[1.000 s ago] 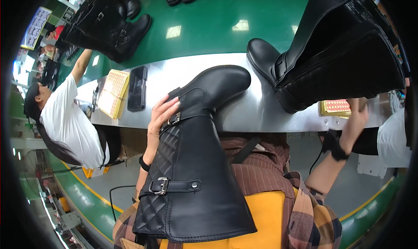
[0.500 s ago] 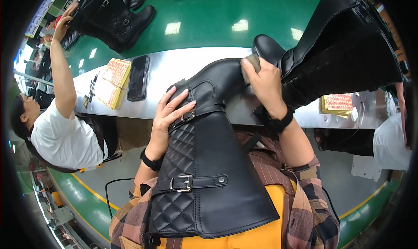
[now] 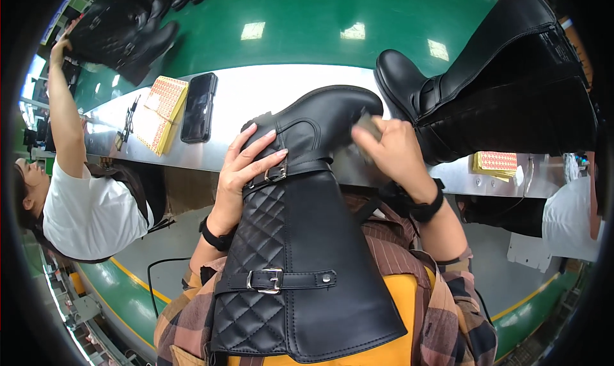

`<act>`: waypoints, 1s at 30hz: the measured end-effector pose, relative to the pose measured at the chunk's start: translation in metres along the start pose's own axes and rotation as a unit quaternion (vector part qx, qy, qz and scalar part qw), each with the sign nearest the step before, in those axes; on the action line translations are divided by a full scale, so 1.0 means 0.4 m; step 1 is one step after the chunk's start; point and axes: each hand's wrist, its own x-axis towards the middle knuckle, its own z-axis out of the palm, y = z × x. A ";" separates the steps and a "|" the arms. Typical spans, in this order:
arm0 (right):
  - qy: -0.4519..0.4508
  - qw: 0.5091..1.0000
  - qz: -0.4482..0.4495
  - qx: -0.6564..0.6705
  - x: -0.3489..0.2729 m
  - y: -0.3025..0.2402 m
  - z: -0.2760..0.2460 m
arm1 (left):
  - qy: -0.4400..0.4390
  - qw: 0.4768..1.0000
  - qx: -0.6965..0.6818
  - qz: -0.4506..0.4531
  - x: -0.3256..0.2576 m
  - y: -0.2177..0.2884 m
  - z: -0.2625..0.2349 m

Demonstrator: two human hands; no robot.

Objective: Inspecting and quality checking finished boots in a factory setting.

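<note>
- The left hand [image 3: 246,174] is closed around the ankle of the tall black boot [image 3: 300,238], fingers spread over the strap and small buckle; this grip steadies the boot, whose quilted shaft lies back across the person's lap while the toe rests on the steel counter [image 3: 256,97].
- The right hand [image 3: 393,152] is pinched shut on a small greyish pad or cloth [image 3: 366,124], pressed to the side of the toe; what the pad is exactly cannot be told.
- To work the toe well, I judge the left hand should keep the ankle from rolling, so pressure from the pad meets a firm surface.
- Short, even passes along the toe's curve would suit; the leather is glossy and likely shows streaks.
- A second black boot [image 3: 486,91] stands just beside the right hand, so that elbow has little room.
- A phone [image 3: 199,107] and a sheet of orange stickers [image 3: 163,107] lie further left, near a co-worker [image 3: 83,206] in white.
</note>
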 end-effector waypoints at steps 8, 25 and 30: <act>0.081 0.995 0.023 -0.057 0.017 0.005 0.039 | -0.004 1.000 0.015 -0.010 -0.008 -0.002 0.005; -0.229 0.971 0.031 -0.068 -0.030 0.026 -0.026 | -0.009 1.000 0.025 -0.014 0.003 0.002 0.001; 0.054 0.998 0.018 0.019 0.043 0.007 0.008 | -0.008 0.999 0.036 -0.016 0.002 0.008 0.006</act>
